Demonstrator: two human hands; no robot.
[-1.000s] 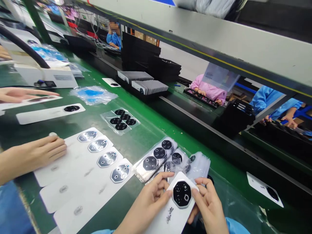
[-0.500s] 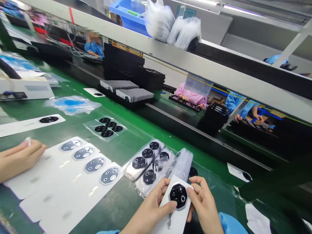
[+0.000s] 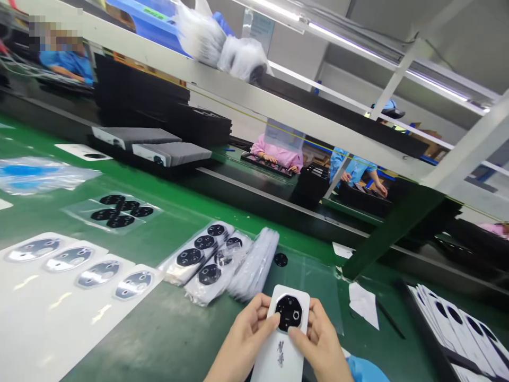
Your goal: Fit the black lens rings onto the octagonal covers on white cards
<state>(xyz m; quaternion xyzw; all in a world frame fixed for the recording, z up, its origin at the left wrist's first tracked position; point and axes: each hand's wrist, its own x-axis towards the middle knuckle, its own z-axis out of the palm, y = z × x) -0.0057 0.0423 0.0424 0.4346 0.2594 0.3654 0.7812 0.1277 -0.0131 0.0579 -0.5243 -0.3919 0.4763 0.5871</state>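
Both of my hands hold a white phone back cover (image 3: 283,356) upright and slightly tilted. Near its top sits a black octagonal camera plate (image 3: 289,313) with several small holes and one ringed lens hole. My left hand (image 3: 247,335) grips the cover's left edge, its thumb at the plate's lower left. My right hand (image 3: 323,344) holds the right edge, with the thumb pressed at the plate's lower rim. Just beyond lie a bundle of clear plastic sleeves (image 3: 254,265), bagged covers with black plates (image 3: 199,249) and a loose black disc (image 3: 280,259).
White covers with silvery plates (image 3: 99,329) overlap at left. Behind them is a clear bag of black discs (image 3: 119,212). A black tray (image 3: 431,329) of white covers stands at right, near a crumpled white paper (image 3: 363,305). A slanted post (image 3: 397,233) rises beyond; co-workers sit across the line.
My view has swung right, bringing the tray of covers into sight; another person's hand at left has left the view. My right fingers have moved down, thumb now on the plate's lower rim.
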